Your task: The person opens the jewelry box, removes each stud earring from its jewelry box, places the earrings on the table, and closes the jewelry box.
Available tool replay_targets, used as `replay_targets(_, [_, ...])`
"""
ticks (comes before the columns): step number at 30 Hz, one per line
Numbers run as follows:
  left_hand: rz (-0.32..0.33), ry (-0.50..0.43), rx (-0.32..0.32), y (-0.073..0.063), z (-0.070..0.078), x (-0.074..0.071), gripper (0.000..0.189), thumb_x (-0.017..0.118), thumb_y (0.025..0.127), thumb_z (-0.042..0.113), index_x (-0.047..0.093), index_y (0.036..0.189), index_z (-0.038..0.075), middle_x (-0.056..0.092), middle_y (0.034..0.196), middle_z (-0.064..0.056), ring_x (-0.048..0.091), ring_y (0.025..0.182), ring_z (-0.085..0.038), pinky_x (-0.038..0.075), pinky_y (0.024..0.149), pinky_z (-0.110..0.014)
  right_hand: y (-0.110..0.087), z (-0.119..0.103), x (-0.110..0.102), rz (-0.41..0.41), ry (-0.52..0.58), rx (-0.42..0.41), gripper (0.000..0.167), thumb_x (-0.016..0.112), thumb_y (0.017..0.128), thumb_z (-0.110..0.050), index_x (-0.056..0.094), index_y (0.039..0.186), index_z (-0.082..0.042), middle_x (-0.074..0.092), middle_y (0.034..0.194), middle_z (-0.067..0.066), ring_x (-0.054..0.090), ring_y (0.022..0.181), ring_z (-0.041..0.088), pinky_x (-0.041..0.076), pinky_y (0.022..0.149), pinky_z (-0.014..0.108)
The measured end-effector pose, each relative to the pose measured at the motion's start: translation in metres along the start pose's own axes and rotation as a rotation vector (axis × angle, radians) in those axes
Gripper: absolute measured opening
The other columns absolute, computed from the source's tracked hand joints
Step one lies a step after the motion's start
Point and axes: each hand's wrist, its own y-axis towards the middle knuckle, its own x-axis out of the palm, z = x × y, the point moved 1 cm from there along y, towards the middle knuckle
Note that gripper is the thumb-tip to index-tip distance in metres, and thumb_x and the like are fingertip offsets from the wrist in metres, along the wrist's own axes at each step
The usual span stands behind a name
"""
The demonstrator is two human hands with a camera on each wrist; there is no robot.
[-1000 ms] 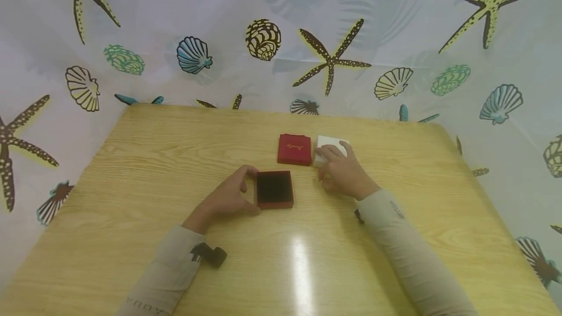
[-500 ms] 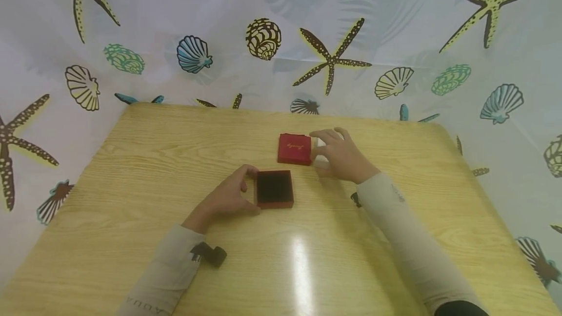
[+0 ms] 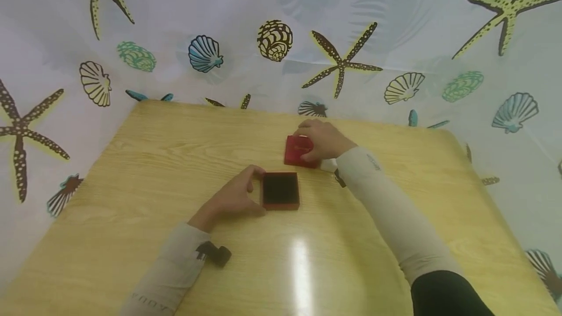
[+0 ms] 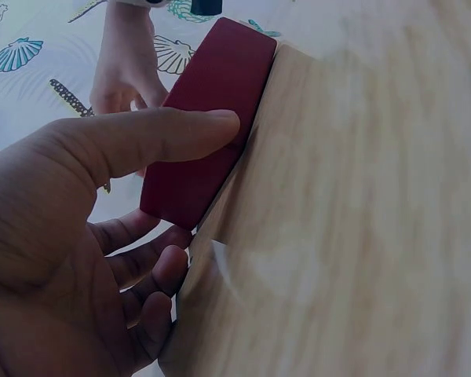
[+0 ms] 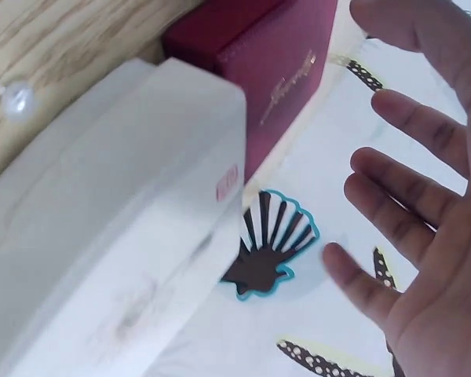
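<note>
My left hand (image 3: 234, 195) holds the left side of an open red box (image 3: 281, 207) with a black inside. In the left wrist view, the thumb lies on the box's red wall (image 4: 220, 71) and the other fingers are curled at its far side. Over a red lettered box or lid (image 3: 293, 152) hovers my right hand (image 3: 322, 140), fingers spread and slightly bent. The right wrist view shows these fingers apart from the red piece with gold lettering (image 5: 286, 86), holding nothing. A white box (image 5: 118, 204) sits right beside it, mostly hidden by the right hand and sleeve in the head view.
Both boxes and the red piece stand on a light wooden table (image 3: 189, 140). A small shiny bead (image 5: 17, 100) shows on the wood near the white box. Behind the table hangs a white cloth (image 3: 246, 77) printed with shells and starfish.
My right hand has moved left, from the white box to over the red lettered piece. The left hand stays at the open red box. The head view has shifted slightly.
</note>
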Motion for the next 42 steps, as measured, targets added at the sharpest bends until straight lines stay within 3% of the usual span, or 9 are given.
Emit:
replay_targets(7, [0.004, 0.016, 0.023, 0.001, 0.001, -0.001, 0.087, 0.091, 0.066, 0.021, 0.044, 0.139, 0.017, 0.053, 0.136, -0.003, 0.051, 0.106, -0.026, 0.045, 0.089, -0.037, 0.018, 0.004, 0.013, -0.1, 0.161, 0.025, 0.063, 0.082, 0.077, -0.025, 0.06, 0.134, -0.008, 0.053, 0.138, 0.016, 0.049, 0.125, 0.033, 0.044, 0.107, 0.048])
replay_targets(12, [0.005, 0.02, 0.021, 0.0, 0.0, -0.001, 0.087, 0.091, 0.066, 0.02, 0.044, 0.139, 0.016, 0.053, 0.136, -0.003, 0.052, 0.105, -0.025, 0.045, 0.089, -0.036, 0.03, 0.01, 0.025, -0.152, 0.177, 0.02, 0.066, 0.082, 0.077, -0.026, 0.058, 0.136, -0.009, 0.055, 0.136, 0.016, 0.051, 0.122, 0.031, 0.044, 0.107, 0.046])
replay_targets(18, [0.006, 0.019, -0.003, 0.0, 0.003, -0.003, 0.088, 0.091, 0.066, 0.02, 0.044, 0.14, 0.018, 0.052, 0.138, -0.003, 0.052, 0.109, -0.026, 0.046, 0.089, -0.038, 0.033, 0.011, 0.024, -0.19, 0.188, 0.047, 0.073, 0.084, 0.076, -0.023, 0.053, 0.141, -0.009, 0.056, 0.131, 0.018, 0.053, 0.12, 0.032, 0.043, 0.107, 0.047])
replay_targets(32, [0.005, 0.017, 0.009, 0.001, 0.001, 0.001, 0.087, 0.091, 0.065, 0.022, 0.045, 0.139, 0.018, 0.053, 0.136, -0.003, 0.051, 0.107, -0.026, 0.044, 0.085, -0.035, 0.026, 0.006, 0.02, -0.176, 0.19, 0.049, 0.073, 0.084, 0.075, -0.02, 0.053, 0.14, -0.013, 0.057, 0.128, 0.014, 0.052, 0.118, 0.03, 0.045, 0.104, 0.046])
replay_targets(42, [0.013, 0.019, -0.005, -0.001, 0.002, 0.001, 0.086, 0.092, 0.066, 0.024, 0.045, 0.138, 0.021, 0.052, 0.136, 0.0, 0.051, 0.109, -0.025, 0.045, 0.086, -0.036, 0.007, -0.033, -0.009, -0.143, 0.187, -0.026, 0.071, 0.085, 0.072, -0.023, 0.056, 0.137, -0.014, 0.061, 0.123, 0.01, 0.055, 0.114, 0.026, 0.049, 0.1, 0.043])
